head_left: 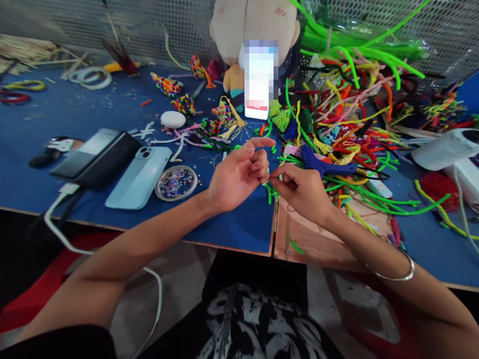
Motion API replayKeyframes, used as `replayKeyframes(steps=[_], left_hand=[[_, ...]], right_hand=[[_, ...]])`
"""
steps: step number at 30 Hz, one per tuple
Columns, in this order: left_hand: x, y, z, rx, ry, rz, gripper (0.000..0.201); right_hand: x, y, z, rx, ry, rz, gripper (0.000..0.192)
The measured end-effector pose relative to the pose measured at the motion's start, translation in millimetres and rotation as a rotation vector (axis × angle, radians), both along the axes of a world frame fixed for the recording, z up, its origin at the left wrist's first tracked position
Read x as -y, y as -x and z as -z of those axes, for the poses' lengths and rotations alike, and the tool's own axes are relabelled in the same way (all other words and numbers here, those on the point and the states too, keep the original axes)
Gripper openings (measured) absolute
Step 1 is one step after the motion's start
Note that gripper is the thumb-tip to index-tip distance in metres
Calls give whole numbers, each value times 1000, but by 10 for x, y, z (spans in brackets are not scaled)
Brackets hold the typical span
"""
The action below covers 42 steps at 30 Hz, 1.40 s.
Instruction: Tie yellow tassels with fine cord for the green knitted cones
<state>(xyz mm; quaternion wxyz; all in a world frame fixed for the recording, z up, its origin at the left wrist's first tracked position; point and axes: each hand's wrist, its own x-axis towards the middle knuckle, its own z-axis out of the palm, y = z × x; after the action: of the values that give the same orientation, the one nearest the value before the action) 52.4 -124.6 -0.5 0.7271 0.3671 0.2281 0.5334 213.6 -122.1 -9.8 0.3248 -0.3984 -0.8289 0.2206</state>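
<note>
Near the middle of the blue table, my two hands almost meet. My left hand is palm up, its index finger stretched out and the other fingers curled. Thumb and fingertips of my right hand are pinched together at the curled fingertips of the left. A small pale bit shows between them, too small to name. Just behind the right hand lies a blue glue gun, among green pipe cleaners. Short green pieces lie on the table below and behind the fingertips.
Left of my hands are a round dish of beads, a light blue phone and a black power bank with a white cable. A lit phone leans against a plush doll. Tangled pipe cleaners fill the right.
</note>
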Motion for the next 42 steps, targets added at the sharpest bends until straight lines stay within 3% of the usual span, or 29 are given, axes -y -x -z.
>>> replayKeyframes(steps=[6,11,15,19,23,31,34,38,42], left_hand=[[-20,-9,37,-40,38,-15,25],[-67,-3,104,-123,-24,-46,23],[-131,29,194,-404,-132,-84,15],[-136,70,256,-694,-203,45,26],[-101,79,237,-757,-215,108,29],[-84,50,142,-869,-250,93,23],[-90,51,137,-892,-295,34,21],[-75,57,151,-982,-474,-167,17],[-35,54,174,-1021,-624,-259,15]], right_hand=[[-14,-51,33,-57,5,12,12],[-43,-103,0,-90,127,48,14],[-64,-136,-53,-159,113,29,12],[-78,-167,-102,-200,150,-3,12],[-89,-192,-134,-185,199,-3,12],[-102,-195,-134,-144,182,-28,12],[-120,-210,-126,-167,215,-10,12],[-149,-229,-113,-223,295,11,11],[-157,-229,-115,-277,452,-61,6]])
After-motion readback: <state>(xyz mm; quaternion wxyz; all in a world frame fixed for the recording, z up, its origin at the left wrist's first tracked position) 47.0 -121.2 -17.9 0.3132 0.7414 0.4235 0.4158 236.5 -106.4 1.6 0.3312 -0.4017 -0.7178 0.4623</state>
